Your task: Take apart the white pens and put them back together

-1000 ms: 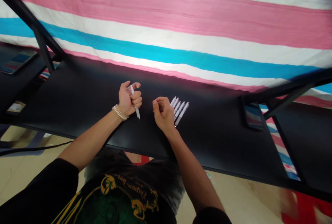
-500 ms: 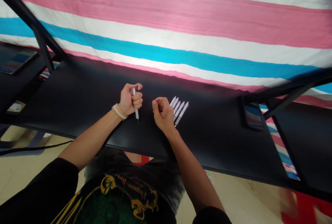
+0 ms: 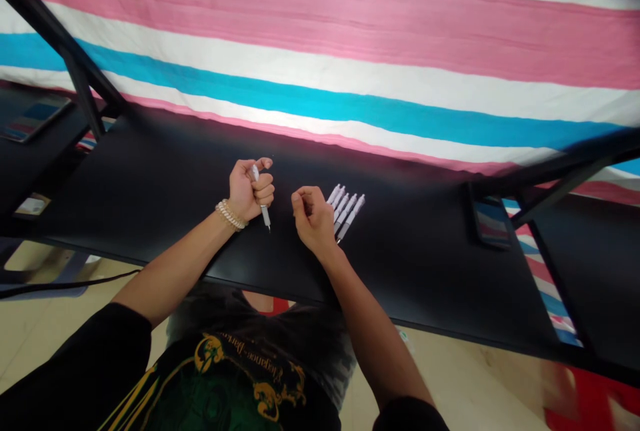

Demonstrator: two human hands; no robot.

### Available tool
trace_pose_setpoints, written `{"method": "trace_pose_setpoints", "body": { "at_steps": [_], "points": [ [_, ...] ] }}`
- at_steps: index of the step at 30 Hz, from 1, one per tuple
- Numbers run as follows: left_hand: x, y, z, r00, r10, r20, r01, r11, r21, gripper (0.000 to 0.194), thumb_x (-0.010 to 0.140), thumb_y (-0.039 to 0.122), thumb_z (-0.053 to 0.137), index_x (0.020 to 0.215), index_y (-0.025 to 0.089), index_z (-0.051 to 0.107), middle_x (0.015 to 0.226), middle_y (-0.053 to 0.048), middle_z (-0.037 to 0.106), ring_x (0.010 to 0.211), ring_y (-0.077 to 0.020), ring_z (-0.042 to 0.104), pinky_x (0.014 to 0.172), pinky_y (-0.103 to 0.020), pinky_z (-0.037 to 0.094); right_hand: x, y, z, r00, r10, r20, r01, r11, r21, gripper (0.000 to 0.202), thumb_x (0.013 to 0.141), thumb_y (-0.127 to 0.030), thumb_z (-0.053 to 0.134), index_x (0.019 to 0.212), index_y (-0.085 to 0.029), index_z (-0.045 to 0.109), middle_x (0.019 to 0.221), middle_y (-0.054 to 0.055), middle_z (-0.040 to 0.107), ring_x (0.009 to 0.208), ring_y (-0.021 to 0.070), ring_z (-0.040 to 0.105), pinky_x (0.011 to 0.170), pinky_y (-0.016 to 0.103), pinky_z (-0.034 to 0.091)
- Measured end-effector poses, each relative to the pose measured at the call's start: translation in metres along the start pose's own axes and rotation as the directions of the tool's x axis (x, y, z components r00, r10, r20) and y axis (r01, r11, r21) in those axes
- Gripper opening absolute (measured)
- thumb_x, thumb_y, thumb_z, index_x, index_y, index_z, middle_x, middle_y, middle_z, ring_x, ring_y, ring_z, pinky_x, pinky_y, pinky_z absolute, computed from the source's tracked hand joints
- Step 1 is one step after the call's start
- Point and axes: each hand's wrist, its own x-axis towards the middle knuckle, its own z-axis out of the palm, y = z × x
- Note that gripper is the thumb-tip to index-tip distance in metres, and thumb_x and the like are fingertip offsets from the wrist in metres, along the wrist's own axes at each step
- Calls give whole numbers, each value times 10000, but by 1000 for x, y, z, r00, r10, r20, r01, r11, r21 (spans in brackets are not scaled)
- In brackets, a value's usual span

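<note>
In my left hand (image 3: 249,188) is a white and grey pen (image 3: 265,214), its tip pointing down toward me. The other fingers wrap round the barrel while the thumb and index finger sit near its upper end. My right hand (image 3: 314,216) rests on the black table (image 3: 420,251) with its fingers curled in; whether anything is inside them is hidden. Just to its right lie several white pens (image 3: 350,211) side by side, tips toward me, partly covered by that hand.
A dark flat device, perhaps a phone (image 3: 490,223), lies at the table's right end. Black metal bars (image 3: 83,94) rise at the left and right. A striped cloth (image 3: 320,24) hangs behind the table. Another flat dark device (image 3: 35,118) lies at far left.
The pen in my left hand has tilted slightly, its tip swinging a little to the right. My right hand and the row of pens stay about where they were.
</note>
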Motion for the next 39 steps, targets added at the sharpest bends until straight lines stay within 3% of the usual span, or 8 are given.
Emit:
{"method": "trace_pose_setpoints", "body": {
  "at_steps": [6,14,19,22,25,32,35,39],
  "points": [
    [1,-3,0,998,-52,21,52,999,-1,204,889,352,401,783,206,498,482,111,112,314,-60,100,326,-158,121,-1,-1,-2,1000,-20,7,20,1000,2,236,1023,-444,437,967,-231,522,650,-33,532,534,125,506,536,246,375],
    [3,-3,-3,996,-3,87,-4,997,76,228,892,355,385,794,203,524,489,111,92,327,-64,80,322,-159,116,-3,0,-2,1000,-27,9,27,1000,-1,263,1029,-463,416,972,-233,532,674,-25,547,558,134,534,560,247,397],
    [6,-1,-5,998,-19,64,12,994,108,200,885,332,398,792,206,522,485,112,102,322,-63,94,322,-162,107,0,1,-8,999,-28,-41,27,999,-27,267,1028,-456,418,972,-227,542,663,-24,556,550,130,533,560,250,401],
    [8,1,-7,998,-51,41,46,992,120,182,881,308,410,788,202,525,482,111,116,311,-61,116,324,-164,95,0,5,-22,992,-43,-120,33,996,-88,257,1020,-454,442,993,-222,549,671,-22,578,571,131,553,592,259,419],
    [10,2,-10,999,-43,13,42,994,102,216,892,362,437,792,196,533,480,114,125,308,-58,141,324,-164,88,-5,17,-47,962,2,-273,-32,994,-107,268,1006,-471,470,1073,-221,538,682,-32,588,584,131,567,593,254,426],
    [10,-1,-8,1000,-30,6,29,987,156,203,879,352,441,785,199,537,471,113,132,309,-57,138,323,-161,100,-32,71,-108,872,186,-452,-237,970,-59,287,968,-482,525,966,-195,520,674,-23,623,578,130,594,601,255,445],
    [12,-4,-7,999,-39,-4,39,983,181,200,880,334,427,777,201,536,463,110,144,307,-58,134,323,-161,94,-35,84,-116,854,263,-448,-292,956,6,299,968,-497,504,987,-198,508,689,-23,641,477,111,533,531,247,422],
    [14,-8,-9,999,-33,-5,33,981,190,274,915,401,423,782,199,552,452,108,161,308,-62,145,325,-174,103,-34,86,-112,888,188,-420,-250,963,-97,280,977,-479,493,962,-201,524,674,-17,644,596,139,619,645,268,464]
  ]
}}
